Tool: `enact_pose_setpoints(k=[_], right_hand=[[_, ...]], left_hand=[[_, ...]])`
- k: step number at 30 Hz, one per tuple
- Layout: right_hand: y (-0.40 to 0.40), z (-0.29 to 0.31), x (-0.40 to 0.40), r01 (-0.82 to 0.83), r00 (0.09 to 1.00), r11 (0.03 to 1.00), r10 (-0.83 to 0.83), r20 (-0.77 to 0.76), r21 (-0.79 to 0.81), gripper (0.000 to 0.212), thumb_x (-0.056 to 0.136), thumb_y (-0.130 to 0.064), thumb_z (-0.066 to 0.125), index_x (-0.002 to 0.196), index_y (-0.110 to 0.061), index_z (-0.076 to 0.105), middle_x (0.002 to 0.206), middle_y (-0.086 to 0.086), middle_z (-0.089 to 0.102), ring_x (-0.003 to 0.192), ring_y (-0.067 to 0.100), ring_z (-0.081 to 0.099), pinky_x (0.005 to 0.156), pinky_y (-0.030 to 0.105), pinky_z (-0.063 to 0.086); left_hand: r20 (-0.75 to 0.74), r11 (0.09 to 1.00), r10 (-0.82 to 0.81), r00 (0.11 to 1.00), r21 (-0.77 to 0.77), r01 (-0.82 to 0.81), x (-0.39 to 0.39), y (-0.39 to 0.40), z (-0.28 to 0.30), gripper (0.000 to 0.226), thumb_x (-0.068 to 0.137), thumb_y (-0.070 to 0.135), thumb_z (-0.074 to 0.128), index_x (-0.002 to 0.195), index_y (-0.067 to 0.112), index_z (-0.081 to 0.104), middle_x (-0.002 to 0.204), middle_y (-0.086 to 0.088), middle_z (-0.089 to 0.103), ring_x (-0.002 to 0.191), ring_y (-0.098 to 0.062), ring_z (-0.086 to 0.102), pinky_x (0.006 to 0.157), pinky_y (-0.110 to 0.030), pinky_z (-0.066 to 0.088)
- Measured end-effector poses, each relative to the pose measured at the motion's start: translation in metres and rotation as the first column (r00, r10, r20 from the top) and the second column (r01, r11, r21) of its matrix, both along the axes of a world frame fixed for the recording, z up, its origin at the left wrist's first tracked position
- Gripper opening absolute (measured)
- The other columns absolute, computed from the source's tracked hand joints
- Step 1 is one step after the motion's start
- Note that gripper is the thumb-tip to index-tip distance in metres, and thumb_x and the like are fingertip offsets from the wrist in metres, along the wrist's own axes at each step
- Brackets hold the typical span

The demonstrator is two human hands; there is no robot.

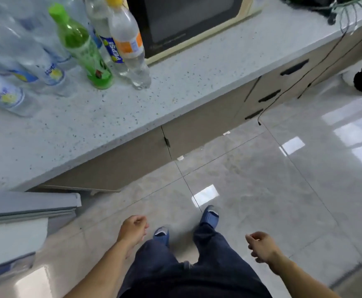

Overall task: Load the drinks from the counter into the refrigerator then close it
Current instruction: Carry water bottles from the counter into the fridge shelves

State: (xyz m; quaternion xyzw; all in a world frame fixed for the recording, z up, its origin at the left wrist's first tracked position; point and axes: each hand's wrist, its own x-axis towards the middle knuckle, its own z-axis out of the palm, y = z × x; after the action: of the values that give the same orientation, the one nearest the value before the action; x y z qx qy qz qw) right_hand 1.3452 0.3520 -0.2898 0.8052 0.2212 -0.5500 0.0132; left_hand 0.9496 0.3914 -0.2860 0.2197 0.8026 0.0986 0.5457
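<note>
I see the drinks standing upright at the counter's (132,117) far left end: clear water bottles (46,67), a green bottle (83,50), a Pepsi bottle (110,50), an orange-labelled bottle (130,46). They lie up and left of my hands. My left hand (133,230) is nearer, my right hand (261,246) farther; both hang loosely curled, holding nothing.
</note>
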Motion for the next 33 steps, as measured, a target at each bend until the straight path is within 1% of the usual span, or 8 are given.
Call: enact_pose_setpoints(k=[4, 10, 16, 20, 23, 25, 29, 33], right_hand=[[0.096, 0.006, 0.000, -0.144, 0.989, 0.986, 0.147, -0.032, 0.081, 0.024, 0.099, -0.021, 0.056, 0.089, 0.000, 0.061, 0.069, 0.013, 0.054, 0.057, 0.024, 0.045, 0.051, 0.028, 0.034], [0.211, 0.040, -0.069, -0.283, 0.933, 0.926, 0.326, -0.154, 0.249, 0.022, 0.095, -0.021, 0.058, 0.096, 0.000, 0.065, 0.072, 0.009, 0.062, 0.056, 0.020, 0.050, 0.053, 0.027, 0.041], [0.279, 0.090, -0.176, -0.420, 0.798, 0.773, 0.564, -0.212, 0.476, 0.017, 0.096, -0.022, 0.058, 0.088, -0.008, 0.064, 0.078, 0.005, 0.064, 0.065, 0.016, 0.057, 0.060, 0.026, 0.048], [0.304, 0.134, -0.246, -0.457, 0.679, 0.578, 0.718, -0.155, 0.676, 0.022, 0.095, -0.033, 0.062, 0.084, -0.014, 0.063, 0.074, 0.000, 0.060, 0.067, 0.012, 0.056, 0.065, 0.030, 0.048], [0.327, 0.166, -0.298, -0.405, 0.625, 0.419, 0.776, -0.088, 0.813, 0.013, 0.093, -0.031, 0.065, 0.086, -0.020, 0.064, 0.073, -0.009, 0.060, 0.066, 0.006, 0.056, 0.065, 0.024, 0.048], [0.342, 0.184, -0.334, -0.341, 0.634, 0.360, 0.770, -0.071, 0.868, 0.006, 0.092, -0.030, 0.067, 0.092, -0.024, 0.064, 0.079, -0.010, 0.063, 0.063, 0.000, 0.056, 0.065, 0.019, 0.046], [0.369, 0.223, -0.403, -0.241, 0.650, 0.213, 0.760, -0.006, 0.947, 0.037, 0.089, -0.033, 0.070, 0.122, -0.024, 0.057, 0.112, -0.011, 0.059, 0.088, -0.001, 0.059, 0.077, 0.018, 0.051], [0.405, 0.269, -0.462, -0.143, 0.671, 0.037, 0.739, 0.069, 0.989, 0.057, 0.088, -0.033, 0.071, 0.139, -0.022, 0.047, 0.127, -0.008, 0.045, 0.111, 0.014, 0.055, 0.095, 0.031, 0.049]], left_hand=[[-0.048, 0.979, 0.201, 0.978, 0.022, -0.201, 0.005, -0.011, 0.013, 0.014, 0.098, 0.026, 0.056, 0.099, 0.016, 0.065, 0.091, -0.009, 0.072, 0.075, -0.022, 0.066, 0.061, -0.030, 0.053], [-0.050, 0.866, 0.500, 0.865, 0.044, -0.498, 0.011, -0.028, 0.031, 0.025, 0.095, 0.019, 0.060, 0.078, 0.002, 0.066, 0.056, -0.008, 0.062, 0.052, -0.021, 0.053, 0.052, -0.029, 0.044], [-0.031, 0.832, 0.524, 0.851, 0.234, -0.503, -0.001, 0.030, 0.051, 0.022, 0.098, 0.024, 0.058, 0.083, 0.012, 0.069, 0.063, -0.004, 0.069, 0.052, -0.017, 0.059, 0.049, -0.028, 0.047], [0.087, 0.744, 0.532, 0.842, 0.426, -0.514, -0.028, 0.097, 0.082, 0.015, 0.097, 0.025, 0.060, 0.088, 0.019, 0.070, 0.078, -0.002, 0.074, 0.064, -0.011, 0.066, 0.053, -0.019, 0.052], [0.165, 0.634, 0.539, 0.826, 0.567, -0.526, -0.055, 0.142, 0.113, 0.008, 0.096, 0.030, 0.061, 0.099, 0.027, 0.067, 0.083, 0.004, 0.074, 0.072, -0.011, 0.070, 0.061, -0.023, 0.056], [0.201, 0.504, 0.607, 0.769, 0.651, -0.568, -0.073, 0.171, 0.137, 0.010, 0.094, 0.026, 0.063, 0.103, 0.028, 0.064, 0.085, 0.000, 0.072, 0.075, -0.014, 0.069, 0.063, -0.029, 0.058], [0.253, 0.186, 0.807, 0.534, 0.750, -0.635, -0.107, 0.217, 0.189, 0.026, 0.090, 0.030, 0.065, 0.113, 0.034, 0.054, 0.104, 0.010, 0.065, 0.085, -0.003, 0.066, 0.063, -0.022, 0.055], [0.303, 0.014, 0.858, 0.414, 0.793, -0.609, -0.147, 0.259, 0.233, 0.058, 0.085, 0.034, 0.071, 0.137, 0.031, 0.044, 0.128, 0.010, 0.054, 0.104, -0.004, 0.059, 0.084, -0.027, 0.050]])
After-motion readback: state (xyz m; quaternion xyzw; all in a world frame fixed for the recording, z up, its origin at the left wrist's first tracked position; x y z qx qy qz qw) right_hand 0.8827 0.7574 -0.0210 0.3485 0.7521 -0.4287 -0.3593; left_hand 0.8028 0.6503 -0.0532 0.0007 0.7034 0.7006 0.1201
